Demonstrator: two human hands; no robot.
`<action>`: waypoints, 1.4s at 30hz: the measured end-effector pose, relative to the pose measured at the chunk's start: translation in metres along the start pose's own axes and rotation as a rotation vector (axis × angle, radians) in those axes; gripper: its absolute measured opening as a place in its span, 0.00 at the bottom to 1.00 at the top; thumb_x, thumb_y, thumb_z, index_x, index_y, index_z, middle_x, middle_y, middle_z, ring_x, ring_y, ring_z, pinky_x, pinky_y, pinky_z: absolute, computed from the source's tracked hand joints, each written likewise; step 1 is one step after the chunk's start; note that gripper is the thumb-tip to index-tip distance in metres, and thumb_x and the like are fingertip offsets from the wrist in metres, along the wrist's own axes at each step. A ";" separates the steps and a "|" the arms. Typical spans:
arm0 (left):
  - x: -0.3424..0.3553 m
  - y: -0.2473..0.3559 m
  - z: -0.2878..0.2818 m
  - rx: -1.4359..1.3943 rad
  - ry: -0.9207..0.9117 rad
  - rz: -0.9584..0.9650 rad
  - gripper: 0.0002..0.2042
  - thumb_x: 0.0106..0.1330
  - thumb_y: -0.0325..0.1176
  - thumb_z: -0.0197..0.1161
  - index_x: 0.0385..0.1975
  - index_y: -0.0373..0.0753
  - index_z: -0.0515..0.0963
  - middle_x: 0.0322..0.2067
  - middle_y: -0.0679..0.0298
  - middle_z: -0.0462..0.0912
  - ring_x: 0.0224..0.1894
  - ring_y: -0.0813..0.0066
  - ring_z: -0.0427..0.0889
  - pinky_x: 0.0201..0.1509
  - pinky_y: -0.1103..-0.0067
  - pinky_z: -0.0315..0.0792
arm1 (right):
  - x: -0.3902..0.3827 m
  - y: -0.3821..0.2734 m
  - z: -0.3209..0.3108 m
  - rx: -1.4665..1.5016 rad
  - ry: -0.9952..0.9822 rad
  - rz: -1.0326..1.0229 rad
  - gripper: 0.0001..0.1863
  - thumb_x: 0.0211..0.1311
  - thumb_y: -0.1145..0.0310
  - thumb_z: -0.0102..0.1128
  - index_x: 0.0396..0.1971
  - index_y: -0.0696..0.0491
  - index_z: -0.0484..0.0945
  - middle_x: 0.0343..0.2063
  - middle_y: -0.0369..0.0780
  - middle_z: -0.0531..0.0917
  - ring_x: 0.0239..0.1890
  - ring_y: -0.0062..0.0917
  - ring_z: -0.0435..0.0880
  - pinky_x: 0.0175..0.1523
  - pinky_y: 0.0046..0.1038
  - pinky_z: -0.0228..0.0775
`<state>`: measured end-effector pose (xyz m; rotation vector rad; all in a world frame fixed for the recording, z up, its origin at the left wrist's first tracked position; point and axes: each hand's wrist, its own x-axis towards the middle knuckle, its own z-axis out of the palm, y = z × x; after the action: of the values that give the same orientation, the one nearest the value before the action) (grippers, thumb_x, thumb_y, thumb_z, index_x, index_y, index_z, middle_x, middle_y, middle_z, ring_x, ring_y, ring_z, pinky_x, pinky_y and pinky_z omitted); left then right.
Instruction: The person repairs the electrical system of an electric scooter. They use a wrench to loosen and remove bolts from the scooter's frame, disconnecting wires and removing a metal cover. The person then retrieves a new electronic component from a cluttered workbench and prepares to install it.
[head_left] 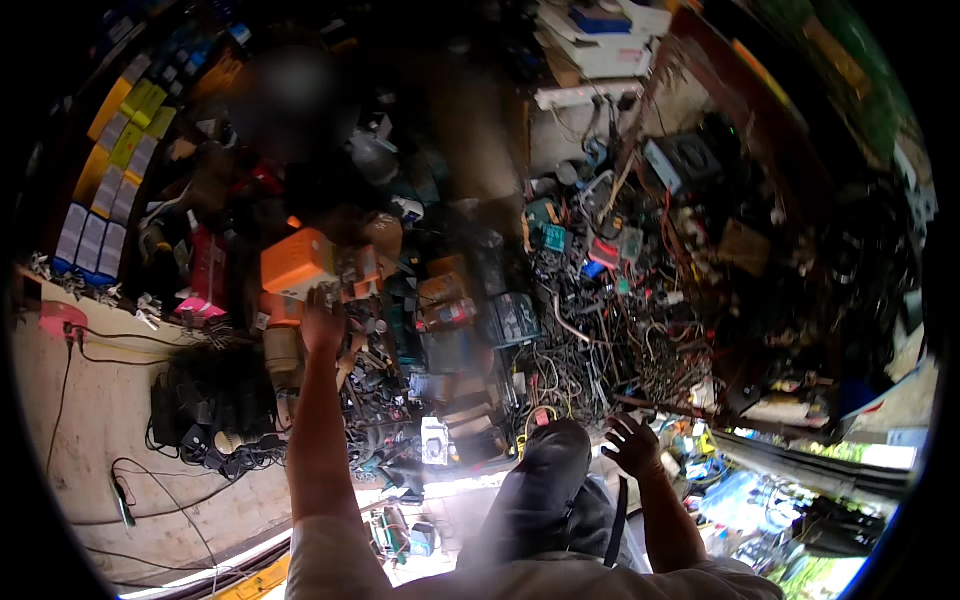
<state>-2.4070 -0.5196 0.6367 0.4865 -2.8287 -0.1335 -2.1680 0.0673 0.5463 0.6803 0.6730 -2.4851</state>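
Observation:
My left arm stretches forward, and my left hand (322, 322) is at the lower right edge of an orange box (296, 262). Its fingers are bent against the box and seem to grip it; the fingertips are dark and partly hidden. The box sits tilted, with a pale underside showing. More orange boxes (365, 268) stand beside and below it. Near my bent knee (550, 460), my right hand (634, 447) is raised with its fingers spread and nothing in them. Tangled cables (650, 360) lie just beyond that hand.
Tools, cables and parts crowd the area ahead. Stacked yellow and grey boxes (120, 150) stand at far left. Black adapters with cords (215, 410) lie left of my forearm. A dark case (515, 318) is at centre, a boxy grey device (683, 163) at back right.

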 end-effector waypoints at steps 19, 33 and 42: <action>0.129 -0.002 -0.017 0.157 -0.605 -0.461 0.33 0.52 0.46 0.58 0.54 0.29 0.62 0.55 0.51 0.67 0.58 0.62 0.67 0.68 0.61 0.44 | 0.278 -0.156 0.342 -0.875 0.134 0.063 0.24 0.57 0.55 0.59 0.48 0.54 0.69 0.41 0.41 0.77 0.38 0.28 0.77 0.42 0.34 0.72; 0.136 -0.006 0.010 0.199 -0.460 -0.431 0.37 0.49 0.53 0.60 0.55 0.34 0.64 0.53 0.50 0.70 0.55 0.57 0.70 0.62 0.47 0.44 | 0.500 -0.257 0.488 -0.725 0.015 -0.206 0.23 0.54 0.56 0.61 0.44 0.56 0.73 0.34 0.39 0.78 0.35 0.28 0.78 0.43 0.34 0.71; 0.141 0.018 0.012 0.148 -0.820 -0.771 0.40 0.50 0.47 0.60 0.61 0.32 0.54 0.64 0.42 0.44 0.67 0.44 0.41 0.67 0.55 0.42 | 0.782 -0.319 0.545 -0.803 0.103 0.073 0.20 0.57 0.61 0.60 0.46 0.55 0.72 0.40 0.39 0.77 0.38 0.26 0.76 0.41 0.31 0.70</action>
<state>-2.5441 -0.5503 0.6624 1.9153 -3.1954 -0.3310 -3.1236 -0.2356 0.6199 0.4949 1.5211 -1.8684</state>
